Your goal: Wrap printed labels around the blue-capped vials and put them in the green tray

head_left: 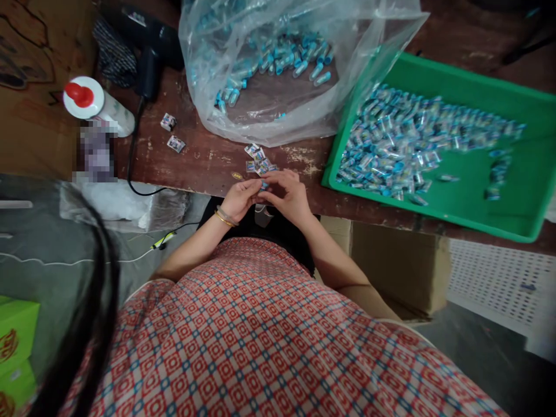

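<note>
At the table's front edge, my left hand pinches a small clear vial with a blue cap, mostly hidden by the fingers. My right hand curls in from the other side, thumb and fingertips closed about the same vial. Just beyond the fingers lies a small pile of printed labels or packets. Farther back, a large clear plastic bag lies with its mouth towards me, holding many blue-capped vials. To the right, a green tray contains many vials that look labelled.
Left on the table are two small stacks of labels, a black hair dryer with its cord, and a white bottle with a red top. A cardboard box stands far left; another box is under the table.
</note>
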{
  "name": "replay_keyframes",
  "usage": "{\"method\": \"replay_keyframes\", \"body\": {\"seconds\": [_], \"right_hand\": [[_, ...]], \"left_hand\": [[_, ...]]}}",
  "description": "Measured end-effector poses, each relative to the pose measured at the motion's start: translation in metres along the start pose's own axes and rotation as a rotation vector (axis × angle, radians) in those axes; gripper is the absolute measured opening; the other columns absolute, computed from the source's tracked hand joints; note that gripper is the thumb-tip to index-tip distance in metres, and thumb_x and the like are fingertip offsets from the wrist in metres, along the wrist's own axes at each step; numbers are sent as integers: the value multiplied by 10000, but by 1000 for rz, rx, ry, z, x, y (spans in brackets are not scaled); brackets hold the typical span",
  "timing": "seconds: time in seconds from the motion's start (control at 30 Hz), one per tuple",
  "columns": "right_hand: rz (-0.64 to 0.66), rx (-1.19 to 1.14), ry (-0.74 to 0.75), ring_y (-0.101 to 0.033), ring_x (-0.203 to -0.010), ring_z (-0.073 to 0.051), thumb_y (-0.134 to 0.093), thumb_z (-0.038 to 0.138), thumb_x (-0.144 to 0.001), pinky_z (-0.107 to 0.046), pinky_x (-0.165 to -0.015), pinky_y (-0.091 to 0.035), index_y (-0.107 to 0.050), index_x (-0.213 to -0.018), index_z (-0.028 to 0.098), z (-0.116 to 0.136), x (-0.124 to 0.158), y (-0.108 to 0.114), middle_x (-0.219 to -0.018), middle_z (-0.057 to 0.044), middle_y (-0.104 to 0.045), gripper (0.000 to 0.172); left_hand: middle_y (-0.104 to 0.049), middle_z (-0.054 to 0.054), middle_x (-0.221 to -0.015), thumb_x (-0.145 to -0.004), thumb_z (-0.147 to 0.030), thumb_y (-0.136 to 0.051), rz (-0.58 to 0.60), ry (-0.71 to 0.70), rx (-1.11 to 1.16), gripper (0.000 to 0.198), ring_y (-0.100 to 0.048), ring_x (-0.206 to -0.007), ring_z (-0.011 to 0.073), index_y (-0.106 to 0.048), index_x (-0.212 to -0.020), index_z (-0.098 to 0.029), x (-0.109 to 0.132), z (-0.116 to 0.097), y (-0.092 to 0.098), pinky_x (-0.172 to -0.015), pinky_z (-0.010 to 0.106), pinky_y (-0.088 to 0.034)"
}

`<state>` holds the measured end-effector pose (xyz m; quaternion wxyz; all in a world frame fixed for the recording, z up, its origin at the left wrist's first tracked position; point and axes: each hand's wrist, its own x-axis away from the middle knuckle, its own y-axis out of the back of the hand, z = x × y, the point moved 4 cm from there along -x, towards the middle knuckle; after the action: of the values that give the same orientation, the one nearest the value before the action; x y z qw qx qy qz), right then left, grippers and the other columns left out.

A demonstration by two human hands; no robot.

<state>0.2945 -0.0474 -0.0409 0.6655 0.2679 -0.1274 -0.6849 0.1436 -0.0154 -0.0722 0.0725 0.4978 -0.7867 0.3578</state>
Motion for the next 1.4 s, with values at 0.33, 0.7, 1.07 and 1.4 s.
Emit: {"method": "replay_keyframes", "body": {"seconds": [0.33, 0.7, 1.07, 1.4], "right_hand": [[-28, -142, 2, -737, -1173, -268, -802, 304, -882, -585, -1223, -373, -761, -941, 277, 9, -8, -1, -1163, -18, -817, 77], [-691, 610, 41, -587, -1326, -360, -656, 502, -979, -597, -1117, -417, -678, -1176, 212, -70, 11, 168, -1364, -197, -641, 351], [-121, 449, -109, -635, -1183, -302, -582, 326, -1039, -584, -1097, -410, -812, -1072, 271, -81, -8, -30, -1290, -78, -772, 239], [-108, -224, -156, -726, -1067, -242, -668, 359, -958, -460, -1016, -568, -601, -1413, 281, -54, -23, -24, -1234, -80, -759, 466]], "left_hand": [[-735, 7, -763, -737, -500, -927, 52, 24, 64, 432, -662, -643, 83, -742, -885, -139, 0, -6, -8, -657, 202, -548], [-795, 35, -936, -859, -465, -828, -174, -18, -131, 353, -679, -717, 81, -766, -1063, -185, -22, -6, 42, -659, 183, -509], [-756, 28, -880, -830, -326, -847, -174, 70, -259, 294, -635, -652, 72, -743, -1035, -144, -28, 4, 34, -606, 184, -504], [-575, -21, -586, -837, -426, -802, -192, -263, -515, 367, -484, -584, 97, -662, -635, -153, -53, -4, 24, -581, 227, -361]]}}
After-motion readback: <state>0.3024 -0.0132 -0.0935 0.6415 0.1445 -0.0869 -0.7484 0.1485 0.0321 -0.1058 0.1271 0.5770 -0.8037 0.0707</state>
